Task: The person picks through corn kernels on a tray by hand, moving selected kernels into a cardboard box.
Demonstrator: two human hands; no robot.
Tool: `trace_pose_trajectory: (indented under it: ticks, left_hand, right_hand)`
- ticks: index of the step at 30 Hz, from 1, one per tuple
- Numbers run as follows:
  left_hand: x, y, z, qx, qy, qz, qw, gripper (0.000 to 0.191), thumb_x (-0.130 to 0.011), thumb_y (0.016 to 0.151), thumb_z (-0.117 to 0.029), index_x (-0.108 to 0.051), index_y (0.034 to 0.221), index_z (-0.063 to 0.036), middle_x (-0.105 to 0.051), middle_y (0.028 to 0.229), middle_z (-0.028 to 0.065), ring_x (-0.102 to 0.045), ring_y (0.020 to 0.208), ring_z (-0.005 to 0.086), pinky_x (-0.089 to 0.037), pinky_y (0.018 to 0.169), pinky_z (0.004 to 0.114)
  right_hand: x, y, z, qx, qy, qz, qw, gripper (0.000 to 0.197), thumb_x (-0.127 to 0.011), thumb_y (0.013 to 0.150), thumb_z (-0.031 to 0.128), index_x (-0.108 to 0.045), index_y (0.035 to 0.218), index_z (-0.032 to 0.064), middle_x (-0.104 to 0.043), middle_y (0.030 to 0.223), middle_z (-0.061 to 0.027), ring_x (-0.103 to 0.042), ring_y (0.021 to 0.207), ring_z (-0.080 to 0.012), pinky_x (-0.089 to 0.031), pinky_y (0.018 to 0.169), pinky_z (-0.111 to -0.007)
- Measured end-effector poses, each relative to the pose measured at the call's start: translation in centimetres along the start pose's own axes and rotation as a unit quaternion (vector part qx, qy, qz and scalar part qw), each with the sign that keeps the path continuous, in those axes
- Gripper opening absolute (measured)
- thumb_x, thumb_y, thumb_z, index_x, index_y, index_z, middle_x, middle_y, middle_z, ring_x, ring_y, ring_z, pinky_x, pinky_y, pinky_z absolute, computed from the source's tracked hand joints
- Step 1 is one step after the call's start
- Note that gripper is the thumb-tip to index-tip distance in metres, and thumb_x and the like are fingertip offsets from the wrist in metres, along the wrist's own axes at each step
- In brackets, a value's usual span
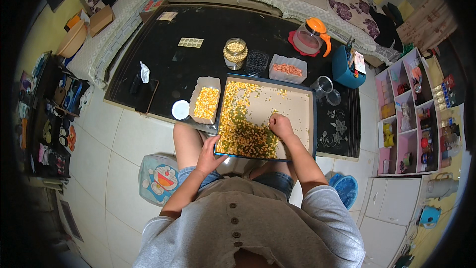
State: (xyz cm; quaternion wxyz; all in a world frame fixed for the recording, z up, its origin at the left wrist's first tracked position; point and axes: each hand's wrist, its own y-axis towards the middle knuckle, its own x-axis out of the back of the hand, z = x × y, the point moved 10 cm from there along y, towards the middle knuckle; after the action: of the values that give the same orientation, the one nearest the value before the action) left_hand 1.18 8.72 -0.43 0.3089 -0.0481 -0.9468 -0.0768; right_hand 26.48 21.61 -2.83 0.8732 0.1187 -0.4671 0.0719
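A shallow box (297,100) with a dark blue rim sits across the table's front edge, above my lap. Mixed yellow corn kernels (238,96) and small green beans (238,113) cover its left and lower part, with a few scattered to the right. My left hand (208,156) grips the box's near left corner, thumb along the near edge. Inside the box, my right hand (280,125) has curled fingers at the right border of the pile; whether they pinch any kernels is hidden. Left of the box stands a translucent plastic container (217,82) of corn kernels.
Behind the box are a glass jar (235,54) of pale beans, a clear tub (256,63) of dark beans and a plastic container (303,63) of peanuts. A clear cup (322,85), an orange-lidded pitcher (310,39) and a teal caddy (346,70) stand right; a white lid (180,110) lies left.
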Motion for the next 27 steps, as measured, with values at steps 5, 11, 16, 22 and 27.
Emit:
trace_pose_trajectory:
  ticks: [5,11,16,22,27]
  left_hand:
    - [-0.1,0.1,-0.1,-0.007,-0.002,-0.002,1.000,0.077,-0.076,0.061,-0.012,-0.033,0.125,-0.0081,-0.039,0.121,0.0164,-0.039,0.114,0.0338,-0.035,0.096,0.037]
    - [0.2,0.1,-0.3,-0.002,-0.001,-0.001,1.000,0.077,-0.076,0.061,-0.011,-0.034,0.125,-0.0084,-0.039,0.121,0.0163,-0.039,0.114,0.0340,-0.036,0.096,0.038]
    - [0.0,0.1,-0.2,-0.004,0.002,-0.001,1.000,0.077,-0.076,0.061,-0.011,-0.034,0.125,-0.0087,-0.039,0.121,0.0163,-0.039,0.114,0.0339,-0.036,0.096,0.038]
    - [0.1,0.1,-0.1,-0.002,0.003,-0.002,1.000,0.077,-0.076,0.060,-0.011,-0.034,0.125,-0.0088,-0.038,0.121,0.0161,-0.039,0.114,0.0332,-0.036,0.096,0.037]
    - [0.0,0.1,0.1,0.000,-0.006,0.000,1.000,0.077,-0.076,0.060,-0.011,-0.034,0.125,-0.0088,-0.038,0.121,0.0159,-0.039,0.114,0.0330,-0.036,0.096,0.037]
  right_hand:
    - [-0.3,-0.2,0.5,0.011,0.072,-0.007,0.997,0.005,-0.058,0.068,0.003,-0.059,0.072,0.0057,-0.059,0.074,-0.0127,-0.058,0.069,-0.0285,-0.048,0.063,-0.036]
    - [-0.4,0.5,-0.5,-0.007,0.001,-0.009,1.000,0.005,-0.056,0.068,0.002,-0.057,0.072,0.0059,-0.059,0.074,-0.0134,-0.058,0.070,-0.0306,-0.048,0.065,-0.037]
    - [1.2,0.3,-2.7,-0.086,-0.020,-0.050,0.995,0.005,-0.055,0.067,0.002,-0.057,0.071,0.0052,-0.059,0.074,-0.0150,-0.058,0.070,-0.0319,-0.048,0.066,-0.039]
    - [0.8,1.3,-4.3,-0.092,-0.028,-0.066,0.993,0.004,-0.055,0.068,0.004,-0.057,0.071,0.0055,-0.059,0.073,-0.0169,-0.058,0.070,-0.0324,-0.048,0.066,-0.040]
    - [1.1,2.0,-3.2,-0.083,-0.035,-0.071,0.993,0.004,-0.055,0.069,0.006,-0.058,0.068,0.0070,-0.059,0.072,-0.0160,-0.058,0.069,-0.0325,-0.048,0.066,-0.040]
